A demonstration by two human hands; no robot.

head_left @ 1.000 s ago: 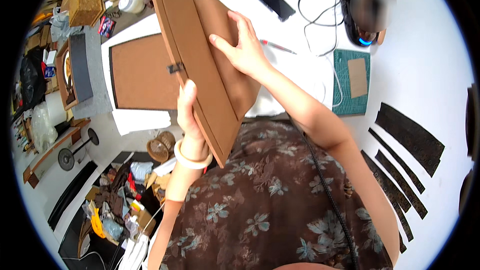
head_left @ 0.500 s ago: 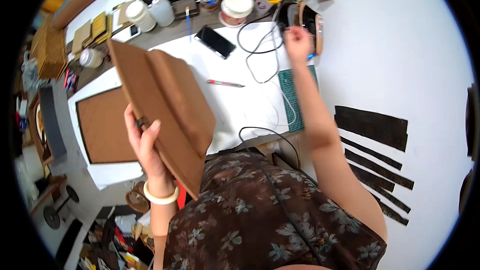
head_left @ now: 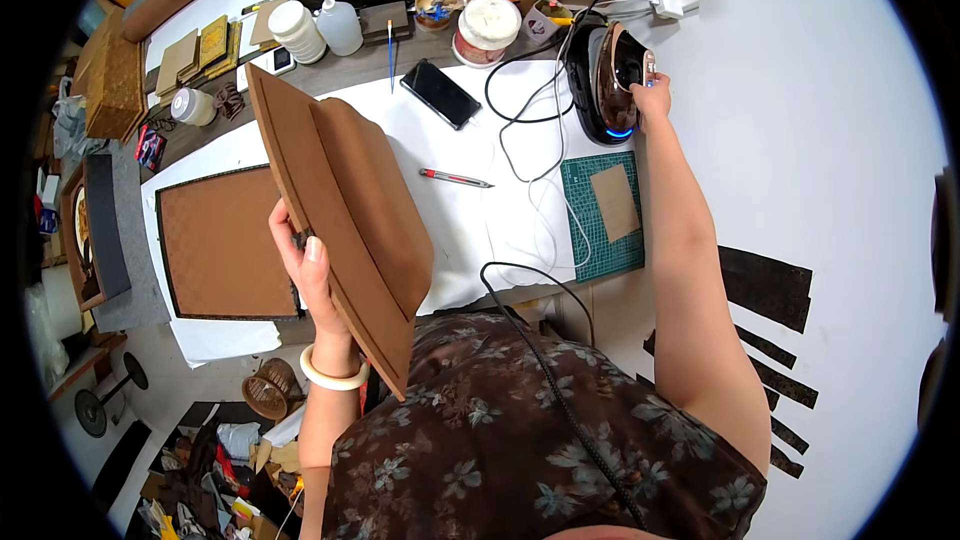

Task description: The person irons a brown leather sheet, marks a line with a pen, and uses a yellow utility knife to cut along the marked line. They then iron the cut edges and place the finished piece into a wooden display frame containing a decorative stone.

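Left hand (head_left: pixel 318 280) held tilted, flat brown board (head_left: pixel 345 210), fingertips hidden | right hand (head_left: pixel 653 97), arm (head_left: pixel 690 230) stretched, touched black-and-brown iron (head_left: pixel 617 80), couldn't tell grip

Two grips: the left grip (head_left: pixel 315 275) toward eight o'clock, the right grip (head_left: pixel 655 98) toward one. One brown case (head_left: pixel 345 210) and one flat brown panel (head_left: pixel 220 250) toward nine. One iron (head_left: pixel 617 80) at one. On the desk (head_left: pixel 420 46) toward twelve, one phone (head_left: pixel 441 94), one red-and-grey pen-shaped tool (head_left: pixel 456 178) and one white-lidded tub (head_left: pixel 487 28); one blue brush (head_left: pixel 391 55) and one squeeze bottle (head_left: pixel 340 30) at eleven. One green mat (head_left: pixel 612 260) near three. At least five dark strips (head_left: pixel 765 285) toward four, some partly hidden. One woven basket (head_left: pixel 270 388) at eight.
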